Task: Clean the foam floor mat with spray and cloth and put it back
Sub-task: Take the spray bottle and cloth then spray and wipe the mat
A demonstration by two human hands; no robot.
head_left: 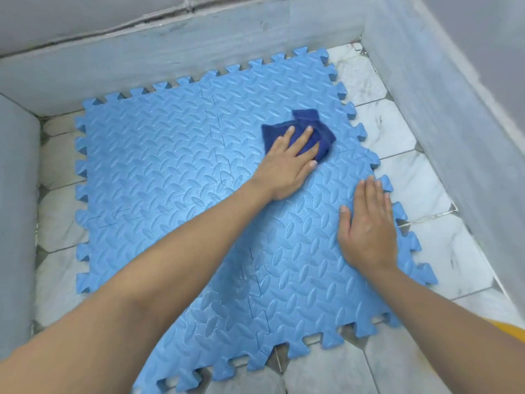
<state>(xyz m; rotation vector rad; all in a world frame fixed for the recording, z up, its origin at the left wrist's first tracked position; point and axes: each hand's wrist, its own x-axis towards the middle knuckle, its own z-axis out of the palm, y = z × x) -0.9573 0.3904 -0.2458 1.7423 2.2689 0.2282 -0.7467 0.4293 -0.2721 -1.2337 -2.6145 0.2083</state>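
A light blue foam floor mat (pixel 176 172) of interlocked puzzle tiles lies flat on the tiled floor and fills most of the head view. A dark blue cloth (pixel 308 120) lies crumpled on its far right part. My left hand (pixel 287 163) presses down on the cloth with straight fingers on top of it. My right hand (pixel 368 226) rests flat on the mat near its right edge, fingers straight and holding nothing. No spray bottle is in view.
White marble-look floor tiles (pixel 420 177) show around the mat. Grey walls (pixel 443 115) enclose the space at the back and right, and a grey panel (pixel 17 223) stands at the left. A yellow object (pixel 511 331) peeks in at the right edge.
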